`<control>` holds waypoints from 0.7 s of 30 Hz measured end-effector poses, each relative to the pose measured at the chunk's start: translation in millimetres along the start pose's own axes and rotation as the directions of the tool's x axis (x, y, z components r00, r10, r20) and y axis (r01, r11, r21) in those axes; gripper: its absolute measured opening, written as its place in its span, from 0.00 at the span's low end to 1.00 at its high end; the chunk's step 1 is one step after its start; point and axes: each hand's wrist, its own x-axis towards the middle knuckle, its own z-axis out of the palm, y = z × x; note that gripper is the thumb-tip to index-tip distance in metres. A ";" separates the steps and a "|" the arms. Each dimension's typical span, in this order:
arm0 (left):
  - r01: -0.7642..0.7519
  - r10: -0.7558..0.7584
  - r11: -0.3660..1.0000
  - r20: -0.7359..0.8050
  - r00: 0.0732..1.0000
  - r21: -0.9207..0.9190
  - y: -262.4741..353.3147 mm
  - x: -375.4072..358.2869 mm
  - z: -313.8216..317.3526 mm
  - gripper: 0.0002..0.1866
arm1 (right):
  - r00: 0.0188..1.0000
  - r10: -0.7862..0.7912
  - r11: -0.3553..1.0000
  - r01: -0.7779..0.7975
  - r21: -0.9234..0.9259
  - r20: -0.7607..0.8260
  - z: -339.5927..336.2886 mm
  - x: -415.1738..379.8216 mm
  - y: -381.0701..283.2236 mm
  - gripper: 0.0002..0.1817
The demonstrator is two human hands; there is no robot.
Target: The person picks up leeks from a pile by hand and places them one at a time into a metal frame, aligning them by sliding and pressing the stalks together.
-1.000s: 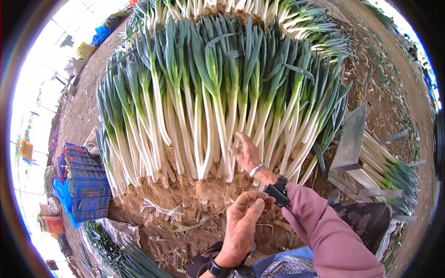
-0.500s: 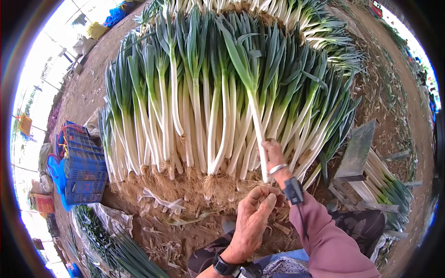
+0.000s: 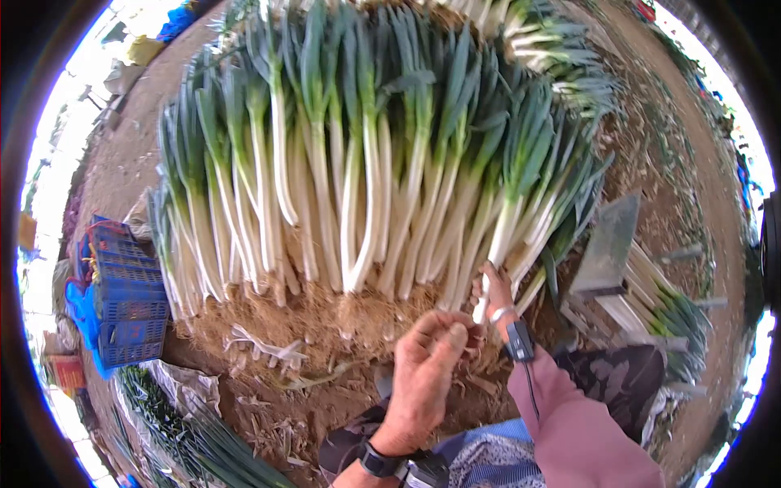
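My right hand (image 3: 494, 291) is closed around the white stem of a leek (image 3: 504, 228), whose green leaves point away from me over the heap. Right beside the leek's lower end is my left hand (image 3: 427, 366), thumb and fingers pinched together. What those fingertips hold, if anything, is hidden. Beyond both hands lies a broad heap of leeks (image 3: 358, 211), white stems and brown stringy roots turned my way.
To the left stands a blue plastic crate (image 3: 130, 293). Cut green leaves (image 3: 211, 439) lie at the lower left. On the right, a metal plate (image 3: 606, 244) rises beside a rack of leeks (image 3: 663, 309). Peeled scraps (image 3: 268, 350) litter the soil.
The view has shifted, so the heap sits farther left. The leek in my right hand has swung from leaning left to leaning right, and my left fingers are at its lower end.
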 end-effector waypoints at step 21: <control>-0.116 0.068 0.971 -0.225 0.972 -0.207 12.9 -2.6 -25.1 0.09 | 0.777 -0.570 0.155 0.422 -0.893 0.268 165.8 55.8 -5.0 0.28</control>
